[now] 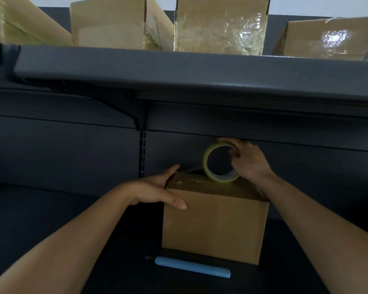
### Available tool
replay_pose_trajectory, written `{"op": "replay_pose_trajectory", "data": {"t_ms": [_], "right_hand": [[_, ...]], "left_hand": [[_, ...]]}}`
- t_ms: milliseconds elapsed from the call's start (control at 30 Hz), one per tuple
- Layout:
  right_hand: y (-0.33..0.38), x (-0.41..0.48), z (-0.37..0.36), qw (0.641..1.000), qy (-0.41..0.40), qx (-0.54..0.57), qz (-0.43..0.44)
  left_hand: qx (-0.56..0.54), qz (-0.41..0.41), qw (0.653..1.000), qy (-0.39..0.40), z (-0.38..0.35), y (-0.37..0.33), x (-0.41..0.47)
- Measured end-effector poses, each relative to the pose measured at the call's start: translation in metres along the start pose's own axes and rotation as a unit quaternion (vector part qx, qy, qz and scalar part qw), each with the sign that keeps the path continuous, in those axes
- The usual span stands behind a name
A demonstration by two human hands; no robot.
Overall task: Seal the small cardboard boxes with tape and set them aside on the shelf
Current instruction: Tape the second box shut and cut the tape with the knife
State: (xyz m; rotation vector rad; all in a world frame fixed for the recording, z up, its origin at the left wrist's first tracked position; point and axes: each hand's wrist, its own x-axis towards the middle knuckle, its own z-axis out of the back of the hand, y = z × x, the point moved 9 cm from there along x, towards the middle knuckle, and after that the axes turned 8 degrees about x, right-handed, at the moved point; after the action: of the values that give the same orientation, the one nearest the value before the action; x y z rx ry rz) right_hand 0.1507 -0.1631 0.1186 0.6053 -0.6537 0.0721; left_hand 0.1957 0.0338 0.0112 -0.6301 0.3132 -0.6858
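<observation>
Dark grey shelves fill the view, and on the top shelf (179, 66) 4 brown boxes (220, 26) with shiny tape on them stand in a row. On the lower shelf (51, 209) stands 1 small cardboard box (215, 225), with a blue stick (192, 270) lying just in front of it. Its top left corner has the left hand (155, 189) pressed on it, open, with straight fingers and thumb, while the right hand (246, 160) grips a roll of clear tape (207, 164) that stands on its edge on top of the box, beside some shiny tape.
</observation>
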Motion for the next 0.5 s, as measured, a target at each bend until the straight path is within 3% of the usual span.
{"op": "replay_pose_trajectory", "data": {"t_ms": [167,267,400,500], "right_hand": [[-0.004,-0.009,0.021,0.992,-0.006,-0.115,0.042],[-0.008,-0.012,0.032,0.992,-0.034,-0.114,0.036],[-0.026,-0.008,0.035,0.996,-0.074,0.04,-0.029],[-0.061,-0.01,0.049,0.952,-0.174,0.211,-0.135]], "left_hand": [[0.001,0.0,1.0,0.013,0.0,0.002,0.001],[-0.001,-0.002,1.0,0.017,-0.001,0.0,-0.001],[0.003,-0.005,1.0,0.013,-0.001,-0.001,-0.001],[0.004,-0.006,1.0,0.003,0.0,-0.001,-0.002]]}}
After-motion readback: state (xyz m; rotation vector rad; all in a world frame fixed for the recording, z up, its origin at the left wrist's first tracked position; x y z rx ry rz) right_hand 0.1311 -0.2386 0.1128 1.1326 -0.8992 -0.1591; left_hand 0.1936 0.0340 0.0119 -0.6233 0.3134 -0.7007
